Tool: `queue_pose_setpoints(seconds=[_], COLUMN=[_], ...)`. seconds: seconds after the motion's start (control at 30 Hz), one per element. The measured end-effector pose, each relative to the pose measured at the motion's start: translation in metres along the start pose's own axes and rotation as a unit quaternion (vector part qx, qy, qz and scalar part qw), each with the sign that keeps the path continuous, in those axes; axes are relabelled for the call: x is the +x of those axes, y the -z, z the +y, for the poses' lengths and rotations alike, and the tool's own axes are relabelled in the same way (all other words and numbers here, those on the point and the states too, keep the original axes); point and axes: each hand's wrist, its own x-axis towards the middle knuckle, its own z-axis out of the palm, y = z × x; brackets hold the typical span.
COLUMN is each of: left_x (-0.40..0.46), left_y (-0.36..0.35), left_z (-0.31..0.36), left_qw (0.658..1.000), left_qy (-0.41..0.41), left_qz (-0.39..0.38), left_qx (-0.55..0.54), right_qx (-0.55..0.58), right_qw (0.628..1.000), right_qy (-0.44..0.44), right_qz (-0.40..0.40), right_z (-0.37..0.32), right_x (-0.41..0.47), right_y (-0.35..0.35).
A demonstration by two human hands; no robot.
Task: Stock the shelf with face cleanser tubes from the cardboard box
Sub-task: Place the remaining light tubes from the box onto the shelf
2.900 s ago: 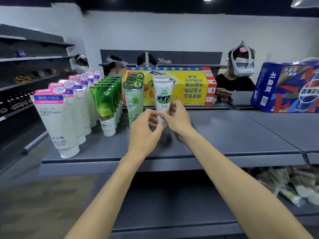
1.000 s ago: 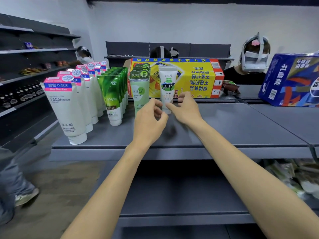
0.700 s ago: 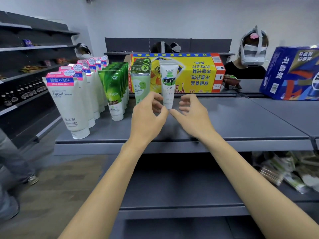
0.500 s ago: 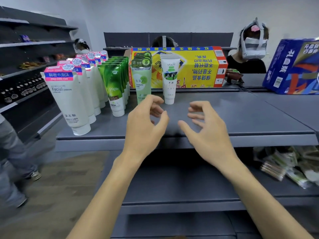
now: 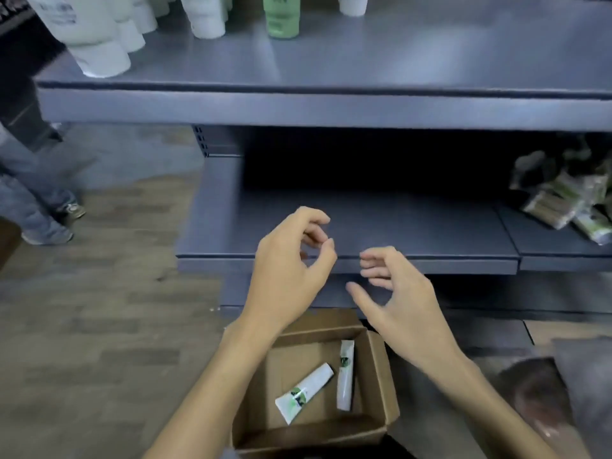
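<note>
Gaze dropped from top shelf to open brown cardboard box [image 5: 381, 369] at lower centre of frame. Left hand [image 5: 288, 270] and right hand [image 5: 394, 293] empty, fingers loosely curled, above it. Two white-green cleanser tubes [image 5: 304, 397] lie inside: probably light, squashy, slick; pinch mid-body.

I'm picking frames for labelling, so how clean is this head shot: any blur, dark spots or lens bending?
Head view: motion blur softens the upper tubes and the packets; the recess under the top shelf is near black; shelf edges bow from the wide lens; the two tubes in the cardboard box stay readable.
</note>
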Motion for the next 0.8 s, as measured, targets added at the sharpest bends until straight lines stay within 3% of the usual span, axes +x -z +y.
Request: queue_pose_setpoints(seconds=[0.2, 0.37, 0.5, 0.67, 0.8], left_x=[-0.053, -0.097, -0.131, -0.18, -0.208], left_y=[-0.03, -0.048, -0.06, -0.073, -0.072], left_z=[-0.069, -0.115, -0.146, -0.18, -0.195], left_qw=[0.99, 0.967, 0.928, 0.873, 0.848], left_qy=[0.126, 0.23, 0.326, 0.42, 0.465], left_qz=[-0.046, -0.1, -0.163, -0.223, -0.223], left_qx=[0.032, 0.049, 0.075, 0.11, 0.126], right_qx=[-0.027, -0.079, -0.106, -0.191, -0.262], right_qw=[0.994, 0.967, 0.932, 0.877, 0.843], right_qy=[-0.088, -0.158, -0.182, -0.13, -0.044], right_qz=[-0.063, -0.184, -0.295, -0.42, -0.467], right_z=[0.063, 0.125, 0.166, 0.197, 0.209], right_x=[-0.015, -0.031, -0.049, -0.065, -0.068], right_y=[-0.049, -0.093, -0.134, -0.19, -0.228])
